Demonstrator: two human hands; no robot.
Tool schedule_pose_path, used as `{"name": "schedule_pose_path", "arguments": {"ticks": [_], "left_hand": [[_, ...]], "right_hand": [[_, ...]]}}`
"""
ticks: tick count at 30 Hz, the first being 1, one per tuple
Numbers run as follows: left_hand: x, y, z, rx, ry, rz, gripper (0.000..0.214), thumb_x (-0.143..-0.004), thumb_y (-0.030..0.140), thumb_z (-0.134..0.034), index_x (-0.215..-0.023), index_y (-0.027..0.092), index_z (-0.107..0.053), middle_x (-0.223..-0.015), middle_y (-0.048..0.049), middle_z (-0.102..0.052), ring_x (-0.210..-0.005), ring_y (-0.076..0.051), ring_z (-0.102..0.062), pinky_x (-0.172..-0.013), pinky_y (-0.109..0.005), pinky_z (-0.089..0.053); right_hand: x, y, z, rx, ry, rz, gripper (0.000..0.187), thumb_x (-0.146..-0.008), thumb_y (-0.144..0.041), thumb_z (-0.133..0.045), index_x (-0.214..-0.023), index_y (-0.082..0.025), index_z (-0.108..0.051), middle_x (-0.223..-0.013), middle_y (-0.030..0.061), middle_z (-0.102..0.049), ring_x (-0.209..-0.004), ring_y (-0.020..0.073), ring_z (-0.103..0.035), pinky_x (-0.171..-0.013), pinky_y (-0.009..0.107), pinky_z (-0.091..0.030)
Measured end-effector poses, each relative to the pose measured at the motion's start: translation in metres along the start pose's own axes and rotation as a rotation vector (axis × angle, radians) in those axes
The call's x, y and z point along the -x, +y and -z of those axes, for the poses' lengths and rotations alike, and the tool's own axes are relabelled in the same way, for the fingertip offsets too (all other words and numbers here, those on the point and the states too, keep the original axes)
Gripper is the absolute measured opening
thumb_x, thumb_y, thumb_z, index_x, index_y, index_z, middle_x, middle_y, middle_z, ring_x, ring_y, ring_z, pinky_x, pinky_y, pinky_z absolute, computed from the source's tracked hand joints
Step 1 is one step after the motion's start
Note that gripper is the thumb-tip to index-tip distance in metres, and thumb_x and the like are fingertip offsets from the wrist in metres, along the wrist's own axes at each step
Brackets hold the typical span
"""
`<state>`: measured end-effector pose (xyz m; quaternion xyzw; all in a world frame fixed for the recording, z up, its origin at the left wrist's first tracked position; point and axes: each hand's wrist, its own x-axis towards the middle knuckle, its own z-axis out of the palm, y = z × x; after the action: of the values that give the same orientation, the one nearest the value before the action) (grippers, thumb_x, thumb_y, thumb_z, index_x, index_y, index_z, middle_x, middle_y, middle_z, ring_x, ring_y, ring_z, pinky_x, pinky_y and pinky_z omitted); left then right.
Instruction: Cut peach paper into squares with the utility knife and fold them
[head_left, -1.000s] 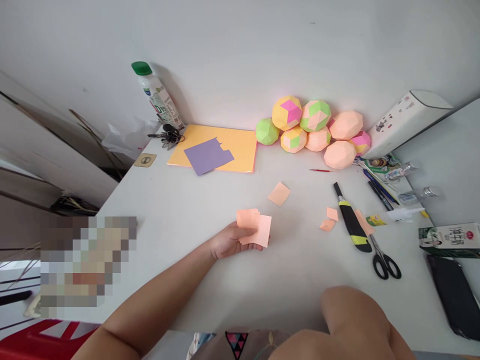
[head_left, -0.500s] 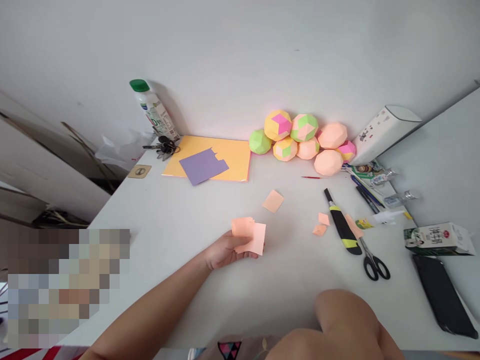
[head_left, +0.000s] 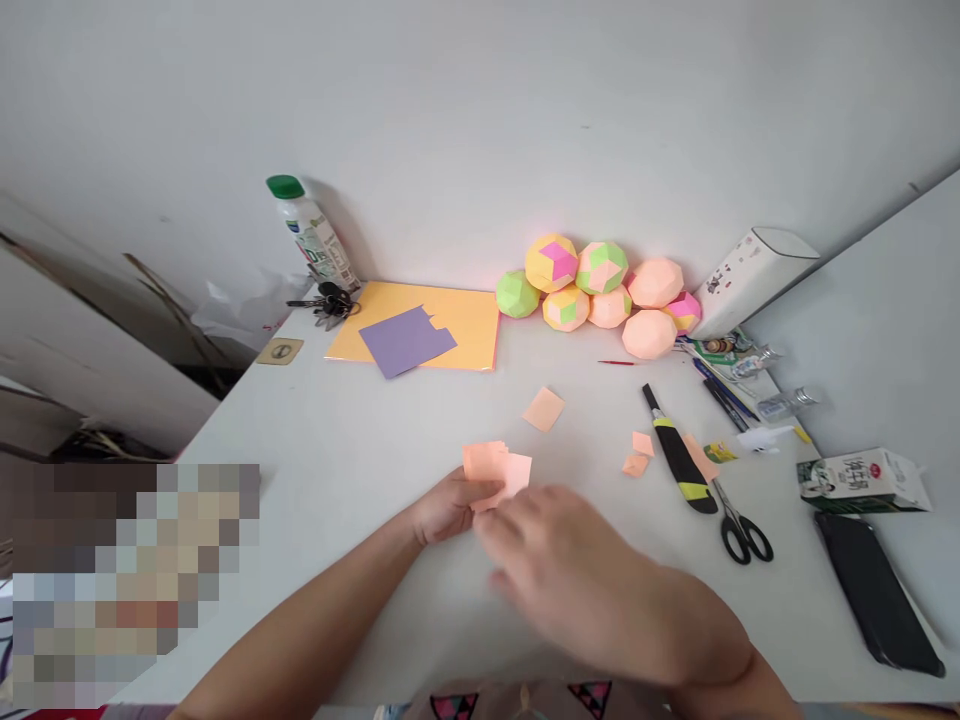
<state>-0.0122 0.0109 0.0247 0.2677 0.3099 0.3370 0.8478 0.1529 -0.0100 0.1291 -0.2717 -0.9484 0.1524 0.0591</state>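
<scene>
My left hand (head_left: 448,508) rests on the white table (head_left: 337,450) with its fingers closed on a small stack of peach paper squares (head_left: 495,468). My right hand (head_left: 559,560) is blurred by motion and reaches over to the lower edge of that stack; its fingers look spread but I cannot tell whether they touch the paper. A single peach square (head_left: 544,409) lies just beyond the stack. Two smaller peach scraps (head_left: 639,455) lie to the right.
A black-and-yellow utility knife (head_left: 679,450) and black scissors (head_left: 739,525) lie right of centre. Paper polyhedron balls (head_left: 600,290) pile against the wall. Orange sheets with a purple sheet (head_left: 409,338), keys, a bottle (head_left: 311,232), pens, a milk carton (head_left: 862,480) and a phone (head_left: 874,585) stand around.
My right hand came up from the bottom edge and moved left and forward to the paper stack. The left hand kept its grip. The view tilted down slightly.
</scene>
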Motion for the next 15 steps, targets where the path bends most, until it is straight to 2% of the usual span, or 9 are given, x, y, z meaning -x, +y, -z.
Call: {"name": "schedule_pose_path", "arguments": {"ticks": [3, 5, 7, 10, 13, 15], "left_hand": [[-0.001, -0.001, 0.001, 0.025, -0.052, -0.027, 0.023, -0.077, 0.022, -0.067, -0.098, 0.014, -0.062, -0.084, -0.0056, -0.064, -0.078, -0.019, -0.059, -0.071, -0.031, -0.046], [-0.003, -0.002, 0.003, 0.020, -0.072, -0.049, 0.032, -0.077, 0.025, -0.068, -0.106, 0.013, -0.060, -0.085, -0.0073, -0.064, -0.076, -0.018, -0.060, -0.071, -0.031, -0.047], [-0.006, -0.004, 0.006, 0.023, -0.098, -0.067, 0.033, -0.078, 0.027, -0.068, -0.108, 0.013, -0.060, -0.085, -0.0076, -0.063, -0.075, -0.017, -0.060, -0.071, -0.030, -0.047], [-0.007, -0.006, 0.008, 0.023, -0.133, -0.082, 0.033, -0.079, 0.028, -0.068, -0.108, 0.013, -0.062, -0.093, -0.0101, -0.064, -0.079, -0.018, -0.060, -0.073, -0.030, -0.047], [-0.007, -0.007, 0.008, 0.014, -0.119, -0.080, 0.037, -0.081, 0.031, -0.067, -0.113, 0.013, -0.061, -0.105, -0.0138, -0.063, -0.090, -0.021, -0.061, -0.075, -0.032, -0.048], [-0.007, -0.008, 0.008, 0.026, -0.067, -0.068, 0.035, -0.081, 0.033, -0.067, -0.110, 0.012, -0.062, -0.105, -0.0153, -0.064, -0.092, -0.023, -0.062, -0.076, -0.033, -0.049]], "right_hand": [[-0.015, 0.034, 0.002, 0.169, 0.043, -0.333, 0.008, -0.083, -0.024, -0.056, -0.086, -0.017, -0.059, -0.074, 0.0090, -0.060, -0.069, 0.0231, -0.055, -0.055, 0.032, -0.038], [-0.016, 0.054, -0.007, 0.058, 0.051, -0.468, 0.011, -0.083, -0.026, -0.058, -0.089, -0.017, -0.059, -0.076, 0.0086, -0.061, -0.069, 0.0231, -0.056, -0.053, 0.031, -0.038], [-0.012, 0.070, -0.025, -0.267, 0.102, -0.504, 0.022, -0.084, -0.027, -0.054, -0.106, -0.021, -0.056, -0.076, 0.0032, -0.062, -0.067, 0.0188, -0.057, -0.056, 0.030, -0.042], [-0.002, 0.086, -0.057, -0.706, 0.209, -0.531, 0.023, -0.085, -0.027, -0.049, -0.106, -0.022, -0.056, -0.066, -0.0026, -0.058, -0.063, 0.0147, -0.056, -0.059, 0.028, -0.046], [0.003, 0.102, -0.081, -0.913, 0.240, -0.531, 0.027, -0.082, -0.032, -0.051, -0.106, -0.020, -0.056, -0.068, -0.0021, -0.056, -0.060, 0.0138, -0.055, -0.058, 0.027, -0.048], [0.002, 0.116, -0.088, -0.869, 0.382, -0.559, 0.029, -0.081, -0.036, -0.051, -0.105, -0.019, -0.056, -0.069, -0.0008, -0.057, -0.061, 0.0146, -0.055, -0.058, 0.028, -0.048]]}}
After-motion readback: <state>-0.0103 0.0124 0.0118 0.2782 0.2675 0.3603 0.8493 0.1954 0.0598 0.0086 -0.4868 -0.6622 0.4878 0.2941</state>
